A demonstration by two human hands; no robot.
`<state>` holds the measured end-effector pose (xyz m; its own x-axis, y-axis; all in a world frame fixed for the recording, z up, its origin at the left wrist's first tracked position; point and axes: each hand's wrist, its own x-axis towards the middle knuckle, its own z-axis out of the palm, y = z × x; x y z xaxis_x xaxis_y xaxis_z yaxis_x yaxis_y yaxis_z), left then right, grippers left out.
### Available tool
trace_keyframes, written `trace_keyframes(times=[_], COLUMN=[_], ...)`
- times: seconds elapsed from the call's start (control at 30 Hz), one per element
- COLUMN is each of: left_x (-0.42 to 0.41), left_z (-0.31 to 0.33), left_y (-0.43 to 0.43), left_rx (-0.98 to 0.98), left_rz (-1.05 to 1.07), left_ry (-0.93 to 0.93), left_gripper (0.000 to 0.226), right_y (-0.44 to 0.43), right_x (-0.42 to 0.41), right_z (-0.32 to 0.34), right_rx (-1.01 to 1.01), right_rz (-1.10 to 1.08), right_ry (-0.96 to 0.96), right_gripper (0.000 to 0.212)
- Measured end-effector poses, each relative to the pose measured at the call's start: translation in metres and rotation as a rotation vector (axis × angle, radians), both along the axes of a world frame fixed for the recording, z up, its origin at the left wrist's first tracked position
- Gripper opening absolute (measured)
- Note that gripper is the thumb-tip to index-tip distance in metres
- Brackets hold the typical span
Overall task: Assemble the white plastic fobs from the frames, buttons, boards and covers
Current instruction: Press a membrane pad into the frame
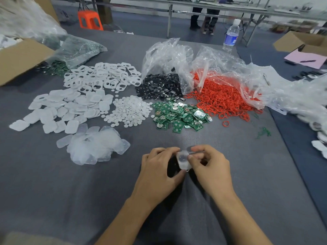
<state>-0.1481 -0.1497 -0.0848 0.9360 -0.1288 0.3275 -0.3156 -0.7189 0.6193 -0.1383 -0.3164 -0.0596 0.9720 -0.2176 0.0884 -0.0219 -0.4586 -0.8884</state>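
The big grey tabletop (256, 174) holds everything. At the back lie crinkly clear bags (168, 55), and a heap of red rings (223, 98) spills out of one. To the left of them sits a pile of white frames (104, 76) with holes in them. In front of the frames lie the white covers (67, 108). Closer to the person is a cloudy heap of see-through covers (95, 147). In the middle are the green boards (178, 115), the shiny black buttons (159, 87) and a heap of little white discs (129, 110).

Near the front edge, the left hand (159, 172) and the right hand (210, 170) meet just above the tabletop. Between them is one small fob (183, 160), pale and a bit see-through. Both hands have their fingers (166, 150) curled in around it and pinch it from each side, with the right thumb pressed on its top face. I cannot tell how many parts are inside it yet.

The fob looks very light and thin. It is probably hard plastic, smooth and a little slippery, so it could pop out of a loose pinch. It seems best to hold it by its edges and press flat on top, so the parts click together and do not bend.
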Motion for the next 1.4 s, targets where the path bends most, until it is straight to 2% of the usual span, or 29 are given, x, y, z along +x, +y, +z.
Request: trace_keyframes(times=[0.47, 0.6, 0.93, 1.17, 1.4], left_x=[-0.001, -0.001, -0.001, -0.002, -0.003], left_z=[0.001, 0.002, 0.0, 0.003, 0.004], left_y=[0.001, 0.001, -0.002, -0.002, -0.002], left_rx=[-0.003, -0.012, 0.032, 0.076, 0.089], left_rz=[-0.014, -0.023, -0.005, -0.024, -0.022], left_ry=[0.015, 0.018, -0.03, -0.018, -0.022], left_gripper=[0.049, 0.046, 0.031, 0.028, 0.019], right_y=[0.0, -0.001, -0.007, -0.012, -0.012], right_x=[0.0, 0.001, 0.005, 0.002, -0.003], right_z=[0.004, 0.003, -0.006, -0.001, -0.002], right_rx=[-0.185, -0.229, -0.282, -0.477, -0.46], right_rz=[0.046, 0.088, 0.087, 0.267, 0.283], right_ry=[-0.028, -0.017, -0.047, -0.159, -0.178], right_gripper=[0.03, 0.039, 0.02, 0.018, 0.014])
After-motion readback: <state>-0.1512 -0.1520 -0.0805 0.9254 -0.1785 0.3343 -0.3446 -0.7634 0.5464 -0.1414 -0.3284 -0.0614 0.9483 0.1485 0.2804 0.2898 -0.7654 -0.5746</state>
